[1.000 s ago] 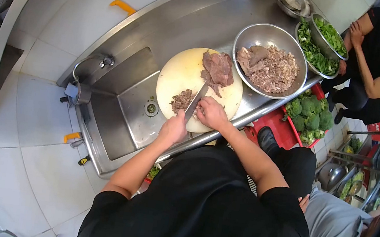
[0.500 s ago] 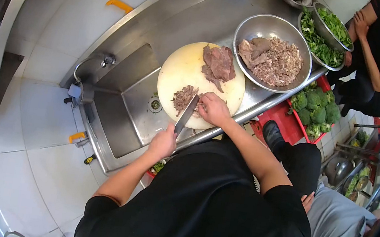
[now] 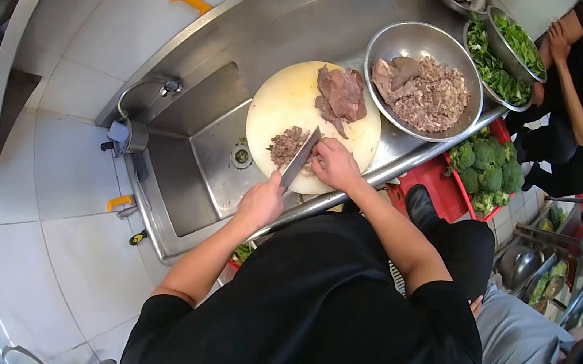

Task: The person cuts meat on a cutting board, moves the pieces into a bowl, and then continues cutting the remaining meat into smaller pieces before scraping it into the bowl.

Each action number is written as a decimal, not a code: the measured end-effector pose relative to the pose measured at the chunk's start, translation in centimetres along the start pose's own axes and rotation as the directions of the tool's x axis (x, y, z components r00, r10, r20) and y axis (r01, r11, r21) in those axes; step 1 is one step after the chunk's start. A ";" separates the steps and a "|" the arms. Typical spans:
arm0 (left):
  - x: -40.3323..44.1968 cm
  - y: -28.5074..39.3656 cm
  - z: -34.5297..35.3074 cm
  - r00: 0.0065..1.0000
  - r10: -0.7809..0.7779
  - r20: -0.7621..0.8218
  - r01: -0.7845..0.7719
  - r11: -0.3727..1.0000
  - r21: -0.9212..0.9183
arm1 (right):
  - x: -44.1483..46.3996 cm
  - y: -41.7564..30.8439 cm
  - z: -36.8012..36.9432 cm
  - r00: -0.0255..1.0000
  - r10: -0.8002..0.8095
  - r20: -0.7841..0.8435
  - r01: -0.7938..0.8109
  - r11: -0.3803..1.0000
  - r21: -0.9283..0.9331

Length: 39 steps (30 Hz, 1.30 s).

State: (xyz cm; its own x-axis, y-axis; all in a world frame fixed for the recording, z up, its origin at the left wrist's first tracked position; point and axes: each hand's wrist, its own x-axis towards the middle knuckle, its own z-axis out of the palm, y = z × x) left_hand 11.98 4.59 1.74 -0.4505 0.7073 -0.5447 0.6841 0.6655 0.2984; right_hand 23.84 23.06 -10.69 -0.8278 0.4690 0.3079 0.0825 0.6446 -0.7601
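Note:
My left hand (image 3: 261,202) is closed round the handle of a broad knife (image 3: 300,160), whose blade points up and to the right over a round cutting board (image 3: 277,106). Beside the blade, my right hand (image 3: 334,165) has its fingers curled together on a small portion of meat, mostly hidden under the fingertips. Chopped meat (image 3: 286,146) lies in a pile on the board, left of the blade. A larger dark piece of meat (image 3: 343,94) rests near the board's upper right edge, apart from both hands.
A steel bowl (image 3: 376,46) of meat stands right of the board, beyond it bowls of leafy greens (image 3: 500,77). Left of the board is a sink basin (image 3: 176,189) with a tap (image 3: 172,85). Broccoli (image 3: 486,166) fills a red crate below the counter. A co-worker's arm (image 3: 573,97) shows at upper right.
From half a second ago, the knife and my left hand have moved up and to the right, the blade now against my right fingers. My right hand stays on the meat. The whole view has shifted slightly.

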 end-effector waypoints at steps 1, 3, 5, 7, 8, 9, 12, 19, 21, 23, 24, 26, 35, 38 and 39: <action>-0.4 -0.3 -0.1 1.000 -0.007 0.016 0.007 1.000 0.007 | 0.0 0.0 0.0 1.000 -0.002 0.004 0.002 1.000 -0.011; 0.0 -0.5 0.5 1.000 -0.014 0.024 0.014 1.000 -0.005 | -0.1 0.3 0.2 1.000 -0.018 -0.007 0.018 0.999 -0.029; 1.7 -0.4 2.7 1.000 -0.025 -0.004 0.025 0.998 -0.053 | -0.3 0.7 0.7 0.998 -0.058 -0.027 0.057 0.998 -0.038; 3.7 0.0 2.8 1.000 -0.009 -0.016 0.008 0.999 -0.045 | 0.0 0.8 0.5 0.999 -0.051 -0.014 0.050 0.998 -0.042; 3.9 0.0 2.9 1.000 -0.005 -0.020 0.004 0.999 -0.043 | -0.1 0.6 0.4 0.999 -0.045 -0.003 0.045 0.998 -0.042; 3.4 -0.1 2.3 1.000 -0.007 -0.004 0.007 1.000 -0.027 | 0.1 0.8 0.4 0.999 -0.035 -0.002 0.034 0.998 -0.045; -0.3 -1.3 2.0 0.995 -0.067 0.076 0.066 0.998 0.009 | -2.1 0.2 2.0 0.998 0.045 0.041 -0.044 0.999 -0.002; 2.6 -0.5 2.2 1.000 0.002 -0.003 -0.002 1.000 -0.022 | -0.4 0.9 0.1 1.000 0.011 -0.015 -0.011 1.000 0.018; 0.0 -1.5 2.6 0.999 -0.043 0.022 0.043 0.999 0.003 | -0.6 0.8 0.4 0.999 -0.007 -0.046 0.008 1.000 0.018; 0.0 -1.3 2.7 0.999 -0.041 -0.002 0.041 0.999 -0.024 | -0.7 0.7 0.5 0.999 0.023 -0.045 -0.021 0.999 0.032; 0.3 -1.2 2.6 0.999 -0.038 -0.012 0.038 0.999 -0.039 | -0.7 0.5 0.3 0.998 0.040 -0.044 -0.039 0.999 0.036; 0.6 -0.8 1.1 0.999 0.000 -0.038 -0.003 0.997 -0.074 | -0.9 0.1 0.2 0.996 0.085 -0.033 -0.083 0.994 0.075; -0.1 -1.1 1.6 0.993 -0.041 -0.110 0.037 0.998 -0.045 | -0.3 -1.8 0.6 0.995 -0.099 0.006 0.099 0.989 -0.112; -0.3 -2.0 2.4 0.992 -0.019 -0.124 0.015 0.999 -0.030 | -0.5 -2.1 1.5 0.997 -0.036 0.069 0.054 0.961 -0.270; -0.6 -2.0 2.0 0.995 -0.026 -0.100 0.023 0.999 -0.030 | -0.5 -2.1 1.7 0.997 -0.035 0.076 0.056 0.952 -0.300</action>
State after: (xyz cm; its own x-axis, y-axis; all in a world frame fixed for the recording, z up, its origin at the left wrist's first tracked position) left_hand 12.05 2.36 -0.08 -0.5231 0.7102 -0.4712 0.6563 0.6884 0.3089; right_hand 23.13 20.45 -10.23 -0.8697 0.3993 0.2900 0.1985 0.8210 -0.5353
